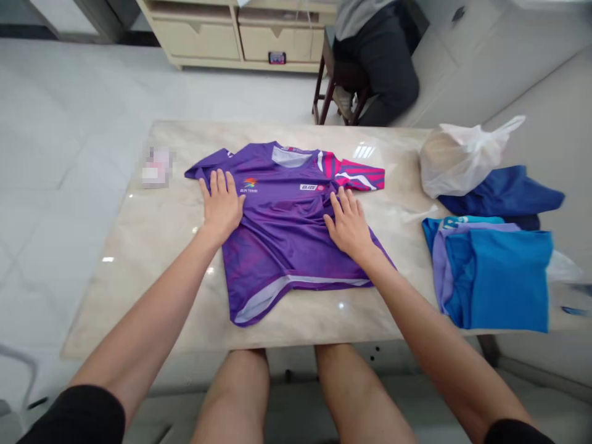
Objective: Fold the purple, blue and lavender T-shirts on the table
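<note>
A purple short-sleeved T-shirt [282, 228] lies front up across the table, its neck at the far side and its hem toward me. The sleeve on the right has pink and white stripes, and small prints mark the chest. My left hand [222, 203] rests flat with fingers spread on the shirt's left side, just below the sleeve. On the right side of the chest, my right hand [348, 223] also lies flat, fingers apart. Creases run through the cloth between both hands. The hem is wavy and shows its pale inside.
The marble-look table [152, 271] carries folded blue and lilac clothes [509, 277], a dark blue garment [518, 188] and a tied white plastic bag [462, 157] at the right. A small pinkish packet [156, 169] lies at the left. Beyond the table, a person [379, 55] sits on a stool near a cabinet [198, 40].
</note>
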Available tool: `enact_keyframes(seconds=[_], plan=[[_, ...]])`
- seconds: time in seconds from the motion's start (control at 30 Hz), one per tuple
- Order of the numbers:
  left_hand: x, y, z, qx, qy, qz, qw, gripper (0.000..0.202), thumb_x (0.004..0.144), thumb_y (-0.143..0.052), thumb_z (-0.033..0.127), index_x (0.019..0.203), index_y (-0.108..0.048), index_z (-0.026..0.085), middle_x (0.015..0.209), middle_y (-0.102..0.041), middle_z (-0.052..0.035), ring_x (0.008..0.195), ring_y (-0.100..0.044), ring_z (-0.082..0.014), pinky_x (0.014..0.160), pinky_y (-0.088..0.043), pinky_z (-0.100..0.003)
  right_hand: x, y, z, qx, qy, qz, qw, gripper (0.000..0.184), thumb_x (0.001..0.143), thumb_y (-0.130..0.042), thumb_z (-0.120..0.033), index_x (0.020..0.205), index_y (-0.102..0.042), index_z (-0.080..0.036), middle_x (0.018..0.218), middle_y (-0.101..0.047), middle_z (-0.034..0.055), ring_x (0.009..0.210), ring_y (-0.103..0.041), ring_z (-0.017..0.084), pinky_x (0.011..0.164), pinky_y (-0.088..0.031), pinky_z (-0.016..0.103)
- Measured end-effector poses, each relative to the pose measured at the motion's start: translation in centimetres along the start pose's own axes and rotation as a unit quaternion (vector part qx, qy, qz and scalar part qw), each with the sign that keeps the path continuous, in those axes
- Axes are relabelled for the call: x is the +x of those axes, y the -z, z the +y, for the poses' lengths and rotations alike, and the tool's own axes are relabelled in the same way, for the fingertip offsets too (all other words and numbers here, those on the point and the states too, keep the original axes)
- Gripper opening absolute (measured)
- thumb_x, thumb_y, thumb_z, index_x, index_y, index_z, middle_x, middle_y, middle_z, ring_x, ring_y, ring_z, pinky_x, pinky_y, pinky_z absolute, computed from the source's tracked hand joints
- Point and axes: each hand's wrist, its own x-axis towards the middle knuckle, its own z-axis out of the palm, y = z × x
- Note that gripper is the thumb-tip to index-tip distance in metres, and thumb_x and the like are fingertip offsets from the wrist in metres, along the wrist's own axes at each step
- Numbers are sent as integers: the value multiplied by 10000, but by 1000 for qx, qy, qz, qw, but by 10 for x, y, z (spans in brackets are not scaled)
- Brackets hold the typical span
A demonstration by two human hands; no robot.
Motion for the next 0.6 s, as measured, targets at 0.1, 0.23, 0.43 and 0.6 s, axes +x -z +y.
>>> enact_keyframes(seconds=[0.1,0.23,0.43,0.6], plan=[[-68,17,9,-30,-43,5,999,707,1120,-351,420,1727,-314,60,1791,-351,-223,1694,-271,-347,1401,-185,-580,-39,2,-6,19,25,-26,999,672,1142,-331,-380,1771,-292,-145,1851,-171,127,1726,-114,330,1376,-192,592],[-199,15,12,-58,-133,-57,988,633,1131,-348,412,1702,-417,148,1741,-476,-150,1629,-433,-282,1369,-334,-485,-138,-2,-12,35,9,-49,998,661,1151,-295,-401,1765,-318,-159,1832,-244,124,1718,-190,294,1372,-255,561],[-289,30,-18,-25,-135,-77,987,538,1126,-333,386,1504,-671,208,1613,-631,-132,1500,-597,-317,1318,-381,-609,-250,33,-18,-16,-34,-66,997,577,1137,-365,-423,1529,-643,-105,1636,-562,211,1506,-551,355,1229,-460,507],[-279,56,-10,-33,-107,-86,990,483,1133,-344,382,1278,-769,202,1243,-826,-126,1141,-774,-295,1084,-589,-499,-239,68,-28,-34,-93,-114,988,498,1147,-318,-334,1275,-761,-148,1120,-809,184,1072,-764,311,1033,-547,445]])
